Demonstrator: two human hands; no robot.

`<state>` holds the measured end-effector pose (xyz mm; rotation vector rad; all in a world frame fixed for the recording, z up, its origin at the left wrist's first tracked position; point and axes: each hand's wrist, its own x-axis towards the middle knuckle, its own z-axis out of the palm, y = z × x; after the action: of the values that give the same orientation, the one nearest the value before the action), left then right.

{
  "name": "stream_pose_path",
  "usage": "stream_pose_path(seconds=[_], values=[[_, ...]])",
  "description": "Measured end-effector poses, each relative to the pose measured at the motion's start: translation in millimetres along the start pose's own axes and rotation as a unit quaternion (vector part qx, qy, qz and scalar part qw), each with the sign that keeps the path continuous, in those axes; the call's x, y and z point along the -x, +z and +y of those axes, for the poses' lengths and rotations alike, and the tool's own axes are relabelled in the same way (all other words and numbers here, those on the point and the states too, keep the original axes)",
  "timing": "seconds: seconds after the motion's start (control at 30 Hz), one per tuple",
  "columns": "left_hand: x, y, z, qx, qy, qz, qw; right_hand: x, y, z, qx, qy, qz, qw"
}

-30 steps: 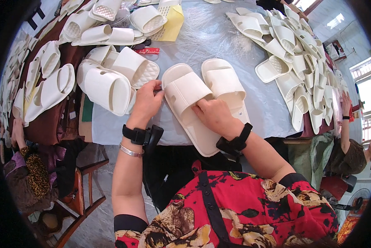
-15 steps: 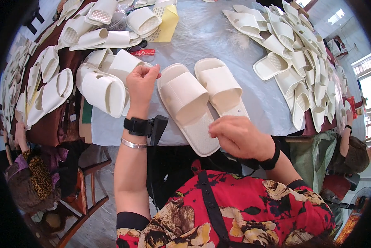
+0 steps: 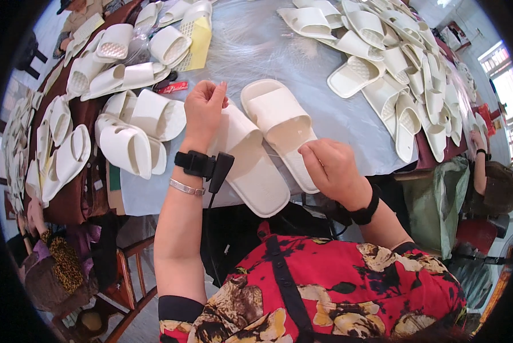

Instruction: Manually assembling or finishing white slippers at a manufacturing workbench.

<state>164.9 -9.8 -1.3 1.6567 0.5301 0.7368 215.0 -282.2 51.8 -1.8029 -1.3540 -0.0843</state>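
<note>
A pair of cream slide slippers lies side by side in front of me, toes pointing away. My left hand (image 3: 206, 111) is closed above the toe of the left slipper (image 3: 259, 180) and hides part of its strap. Its fingers are curled with the thumb against them; whatever is in them, if anything, cannot be made out. My right hand (image 3: 334, 171) is closed in a pinch at the outer edge of the right slipper (image 3: 279, 114), beside its insole. What its fingertips hold, if anything, is too small to name.
Plastic sheeting (image 3: 250, 51) covers the table. More slippers (image 3: 157, 114) lie left of my hands, near a yellow sheet (image 3: 197, 48) and a red tag (image 3: 173, 87). A large heap of slippers (image 3: 396, 63) stands at the right. Other people's arms (image 3: 479, 166) show at both sides.
My left hand now covers the left slipper's toe, where it was beside it before. My right hand has moved from the left slipper's heel to the right slipper's edge. The whole view has shifted slightly.
</note>
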Motion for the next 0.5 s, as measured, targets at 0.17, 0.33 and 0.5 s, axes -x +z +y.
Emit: stream_pose_path(seconds=[0.17, 0.33, 0.5], values=[[-6, 21, 14, -0.18, 0.04, -0.098, 0.978, 11, 4, 28, 0.159, 0.119, -0.077, 0.977], [-26, 46, 13, -0.271, 0.085, -0.157, 0.946, 1, 19, 38, 0.213, 0.161, -0.188, 0.945], [-45, 67, -2, -0.284, 0.061, -0.24, 0.927, -15, 45, 57, 0.217, 0.156, -0.196, 0.944]])
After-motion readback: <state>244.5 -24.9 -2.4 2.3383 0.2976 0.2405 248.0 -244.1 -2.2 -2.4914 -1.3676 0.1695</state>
